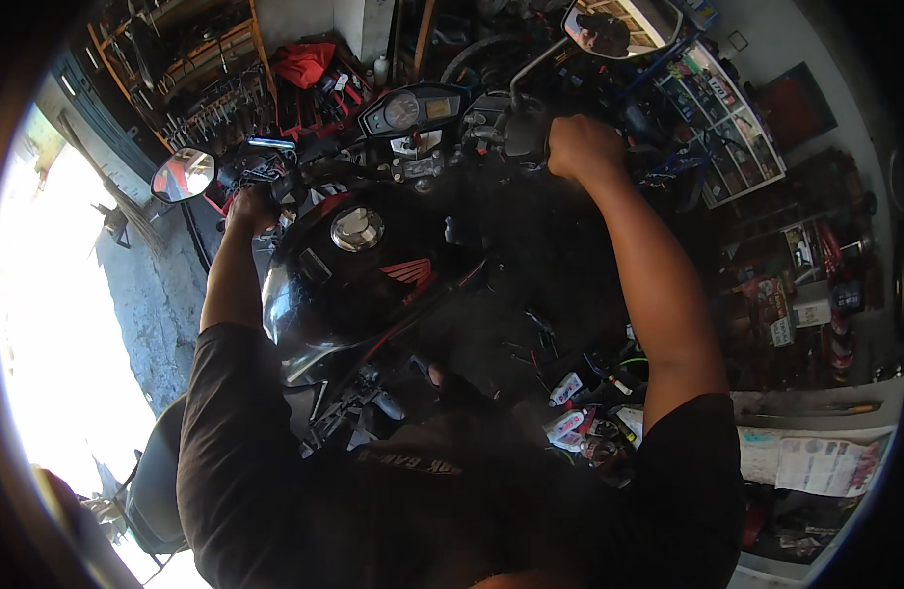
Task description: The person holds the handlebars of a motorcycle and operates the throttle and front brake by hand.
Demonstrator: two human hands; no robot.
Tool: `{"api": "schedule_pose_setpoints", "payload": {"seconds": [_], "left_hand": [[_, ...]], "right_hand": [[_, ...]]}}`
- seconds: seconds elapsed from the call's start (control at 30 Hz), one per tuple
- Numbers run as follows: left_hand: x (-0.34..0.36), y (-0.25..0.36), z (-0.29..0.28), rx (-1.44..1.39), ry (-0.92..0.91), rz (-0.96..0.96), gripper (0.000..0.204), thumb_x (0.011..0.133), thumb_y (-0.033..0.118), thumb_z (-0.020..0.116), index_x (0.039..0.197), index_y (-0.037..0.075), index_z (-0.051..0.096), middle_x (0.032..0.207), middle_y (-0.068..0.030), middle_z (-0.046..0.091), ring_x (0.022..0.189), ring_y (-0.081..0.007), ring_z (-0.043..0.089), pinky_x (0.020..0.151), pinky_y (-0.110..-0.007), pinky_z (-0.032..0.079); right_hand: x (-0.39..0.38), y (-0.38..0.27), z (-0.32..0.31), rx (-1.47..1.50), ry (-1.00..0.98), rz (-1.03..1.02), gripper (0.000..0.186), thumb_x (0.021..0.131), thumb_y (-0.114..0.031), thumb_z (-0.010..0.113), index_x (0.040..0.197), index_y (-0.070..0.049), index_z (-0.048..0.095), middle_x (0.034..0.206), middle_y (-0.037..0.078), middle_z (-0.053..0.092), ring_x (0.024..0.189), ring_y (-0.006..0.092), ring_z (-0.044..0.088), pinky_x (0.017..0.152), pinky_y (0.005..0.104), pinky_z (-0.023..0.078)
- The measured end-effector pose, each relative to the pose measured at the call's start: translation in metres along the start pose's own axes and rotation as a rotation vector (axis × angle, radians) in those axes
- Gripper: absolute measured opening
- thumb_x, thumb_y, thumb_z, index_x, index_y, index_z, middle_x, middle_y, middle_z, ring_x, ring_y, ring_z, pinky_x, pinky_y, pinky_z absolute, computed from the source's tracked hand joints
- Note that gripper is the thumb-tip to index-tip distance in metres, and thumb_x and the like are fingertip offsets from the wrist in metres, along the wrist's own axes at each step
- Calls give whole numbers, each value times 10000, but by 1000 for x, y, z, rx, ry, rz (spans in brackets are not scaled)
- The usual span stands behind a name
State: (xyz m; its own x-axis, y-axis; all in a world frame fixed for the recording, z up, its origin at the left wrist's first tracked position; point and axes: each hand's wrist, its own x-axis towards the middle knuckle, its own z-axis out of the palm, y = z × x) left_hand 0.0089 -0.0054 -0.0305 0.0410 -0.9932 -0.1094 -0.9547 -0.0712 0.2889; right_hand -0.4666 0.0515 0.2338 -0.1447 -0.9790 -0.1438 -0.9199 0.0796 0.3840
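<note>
A black motorcycle stands in front of me, its fuel tank [305, 285] carrying a round silver cap [357, 228] and a red wing emblem. My left hand [253, 209] is closed round the left handlebar grip, partly in shadow. On the other side, my right hand [586, 149] is wrapped round the right handlebar grip, beside the dark control housing [519, 128]. Both arms reach forward. Between the hands sits the instrument cluster [413, 110] with a round dial and a small display. A left mirror [183, 175] and a right mirror [624, 26] rise from the bars.
A tool rack [216, 123] and a red cloth [305, 65] are at the back left. Bottles [566, 389] and loose tools [542, 334] lie on the floor to the right. A glass display case [727, 123] stands far right. A broom [138, 221] leans by the bright opening.
</note>
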Motion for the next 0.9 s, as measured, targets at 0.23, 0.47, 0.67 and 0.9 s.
{"api": "schedule_pose_setpoints", "payload": {"seconds": [0.23, 0.47, 0.67, 0.9], "left_hand": [[-2, 3, 1, 10, 16, -36, 419, 750, 230, 704, 1148, 100, 712, 1192, -232, 716, 1162, -419, 673, 968, -531, 548], [0, -2, 5, -6, -5, -50, 444, 727, 234, 716, 1152, 103, 709, 1196, -238, 710, 1162, -434, 667, 975, -533, 548], [2, -4, 7, -1, 7, -39, 465, 735, 243, 715, 1179, 107, 705, 1211, -241, 705, 1170, -440, 661, 988, -533, 545], [-5, 4, -1, 11, -7, -47, 487, 738, 240, 719, 1212, 130, 701, 1234, -226, 704, 1184, -420, 660, 995, -526, 542]], "right_hand": [[-2, 1, 7, -39, 113, -30, 218, 887, -126, 679, 1069, -114, 799, 1138, 128, 772, 1092, 317, 742, 893, 434, 609], [2, 6, 26, -68, 257, -79, 165, 882, -127, 691, 997, -132, 810, 1069, 123, 786, 1025, 305, 763, 823, 415, 624], [0, 4, 29, -66, 309, -79, 174, 872, -135, 697, 1008, -108, 802, 1081, 132, 782, 1036, 310, 758, 836, 432, 622], [2, 5, 0, -7, 42, -64, 257, 860, -134, 690, 1096, -103, 785, 1177, 140, 759, 1120, 319, 729, 910, 442, 602]]}}
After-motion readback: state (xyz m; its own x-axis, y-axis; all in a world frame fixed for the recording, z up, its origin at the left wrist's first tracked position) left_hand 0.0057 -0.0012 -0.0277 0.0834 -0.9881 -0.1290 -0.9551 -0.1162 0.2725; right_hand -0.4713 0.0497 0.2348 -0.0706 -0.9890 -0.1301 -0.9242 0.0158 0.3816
